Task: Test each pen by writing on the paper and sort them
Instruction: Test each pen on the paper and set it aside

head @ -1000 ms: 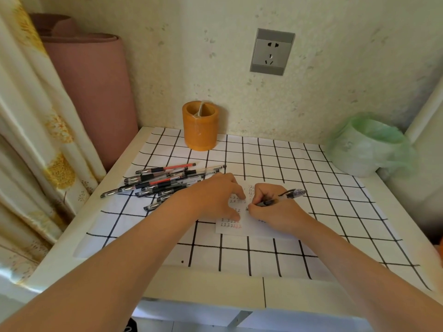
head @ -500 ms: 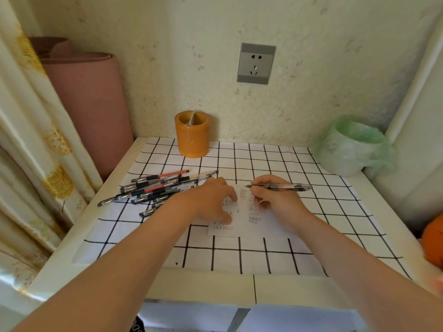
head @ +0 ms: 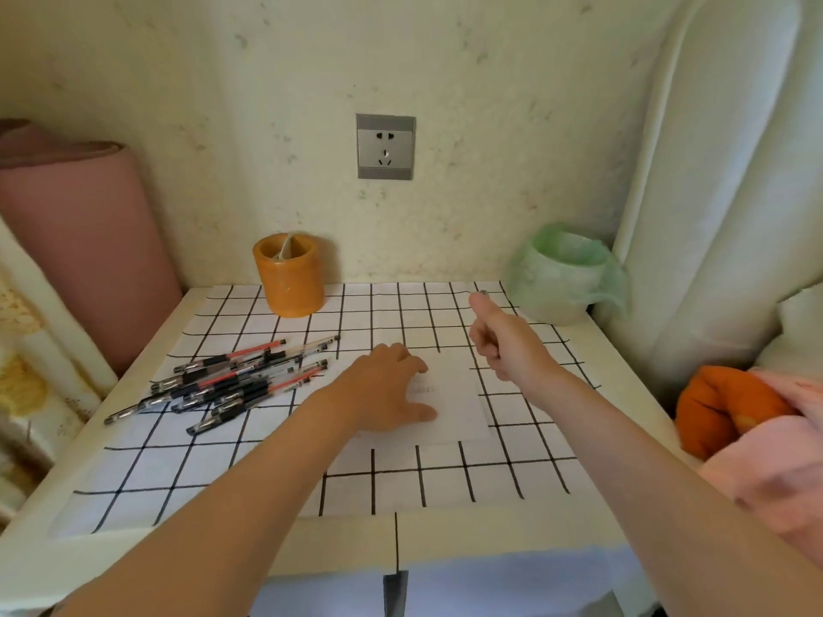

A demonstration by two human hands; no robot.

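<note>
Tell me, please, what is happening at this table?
A person is testing pens from a pile on the left of the table. The left hand rests flat on the paper. The right hand grips one pen in the air, pointed toward the bin with the green bag.

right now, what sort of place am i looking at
Probably a corner of a home: a small table against a wall with a socket, a flowered curtain on the left, a green-lined bin.
</note>
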